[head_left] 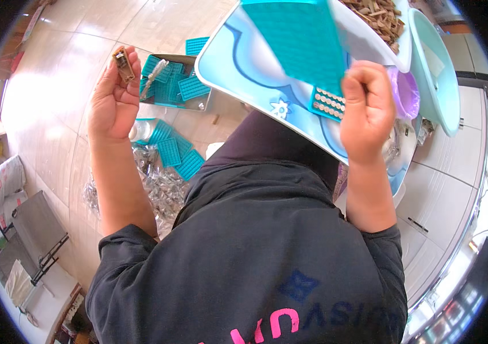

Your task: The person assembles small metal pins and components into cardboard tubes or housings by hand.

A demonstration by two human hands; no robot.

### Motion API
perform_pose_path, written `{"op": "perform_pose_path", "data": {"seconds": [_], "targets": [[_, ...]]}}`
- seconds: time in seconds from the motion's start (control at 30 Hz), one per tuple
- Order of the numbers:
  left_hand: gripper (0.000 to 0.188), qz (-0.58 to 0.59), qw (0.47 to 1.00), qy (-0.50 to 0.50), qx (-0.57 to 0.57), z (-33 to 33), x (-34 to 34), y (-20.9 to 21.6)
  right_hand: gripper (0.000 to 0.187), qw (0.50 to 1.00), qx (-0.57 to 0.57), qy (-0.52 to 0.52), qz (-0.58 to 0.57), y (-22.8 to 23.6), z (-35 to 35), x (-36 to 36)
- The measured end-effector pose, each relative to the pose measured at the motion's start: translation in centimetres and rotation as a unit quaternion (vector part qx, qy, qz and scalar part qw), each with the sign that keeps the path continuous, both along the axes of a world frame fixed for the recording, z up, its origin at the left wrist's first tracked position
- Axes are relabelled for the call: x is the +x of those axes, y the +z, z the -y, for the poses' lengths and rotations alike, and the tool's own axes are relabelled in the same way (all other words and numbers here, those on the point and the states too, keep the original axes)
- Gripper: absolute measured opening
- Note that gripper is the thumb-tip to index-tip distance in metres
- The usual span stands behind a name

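On the far left my left hand [113, 100] is raised palm up, its fingers curled round a small brown piece [123, 64] with a shiny part on it. My right hand [369, 109] is closed on the lower right edge of a teal flat panel [295, 43], which is smeared by motion and held up over a table. Just below the panel, beside my right hand, a teal tray [329, 103] holds several round, pale pieces in rows. The panel hides part of that tray and of the blue patterned table [221, 57].
A box [206, 101] of teal gridded trays stands on the floor at left. More teal trays [169, 152] and crumpled clear plastic [160, 178] lie nearer me. At right are a basin of wood pieces [378, 20], a purple-lined bin [405, 94] and a pale green tub [447, 94].
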State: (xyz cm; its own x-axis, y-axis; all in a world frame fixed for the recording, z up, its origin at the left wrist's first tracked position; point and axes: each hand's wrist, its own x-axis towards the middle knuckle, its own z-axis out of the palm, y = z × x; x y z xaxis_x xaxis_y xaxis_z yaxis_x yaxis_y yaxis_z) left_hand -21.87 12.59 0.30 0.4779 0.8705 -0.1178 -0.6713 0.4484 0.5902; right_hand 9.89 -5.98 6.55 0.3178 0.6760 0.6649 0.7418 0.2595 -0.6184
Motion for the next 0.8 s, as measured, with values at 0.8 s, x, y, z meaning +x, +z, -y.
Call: {"op": "perform_pose_path", "data": {"seconds": [0.8], "targets": [[0.034,-0.133,0.986,-0.089,-0.045,7.5,8.5,2.2,0.010,0.986,-0.155,0.024,0.054,-3.8,3.9,0.8]]}}
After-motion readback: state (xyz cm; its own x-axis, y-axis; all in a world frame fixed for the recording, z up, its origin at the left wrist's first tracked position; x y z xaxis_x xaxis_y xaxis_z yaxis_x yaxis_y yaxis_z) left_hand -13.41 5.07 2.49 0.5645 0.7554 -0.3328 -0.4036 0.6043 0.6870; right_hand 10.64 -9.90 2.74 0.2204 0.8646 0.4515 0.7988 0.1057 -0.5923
